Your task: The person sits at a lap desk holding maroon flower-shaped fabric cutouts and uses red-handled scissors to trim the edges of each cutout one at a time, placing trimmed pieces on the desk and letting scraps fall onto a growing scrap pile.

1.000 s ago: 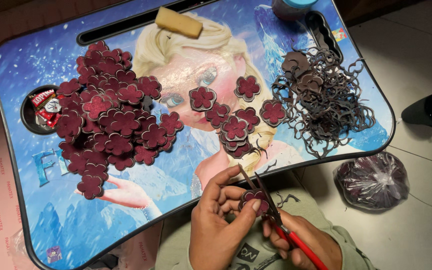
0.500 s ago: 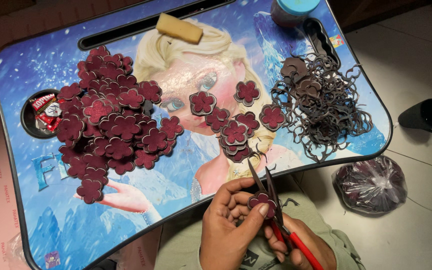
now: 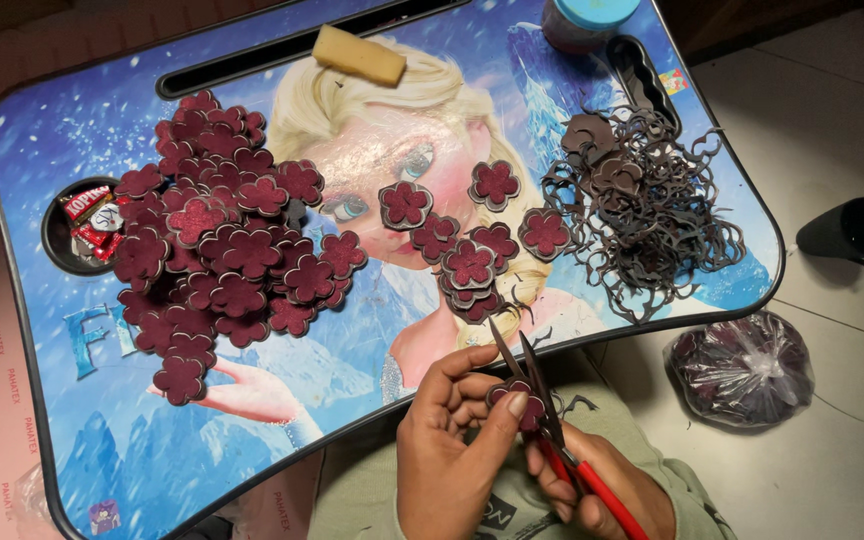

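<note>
Flower piece (image 3: 517, 398) pinched in my left hand (image 3: 452, 450), just below the tray's near edge, scissors (image 3: 537, 400) gripped in my right hand (image 3: 602, 490).
Left to right: the flower heap (image 3: 222, 250), loose flowers (image 3: 467, 235) and tangled offcuts (image 3: 642, 215) crowd the tray (image 3: 372, 130). The piece looks light, thin and bendy, so I grip its rim.

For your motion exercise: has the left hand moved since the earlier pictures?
Cannot tell: the left hand stays just below the lap tray's front rim, still pinching the flower piece.
</note>
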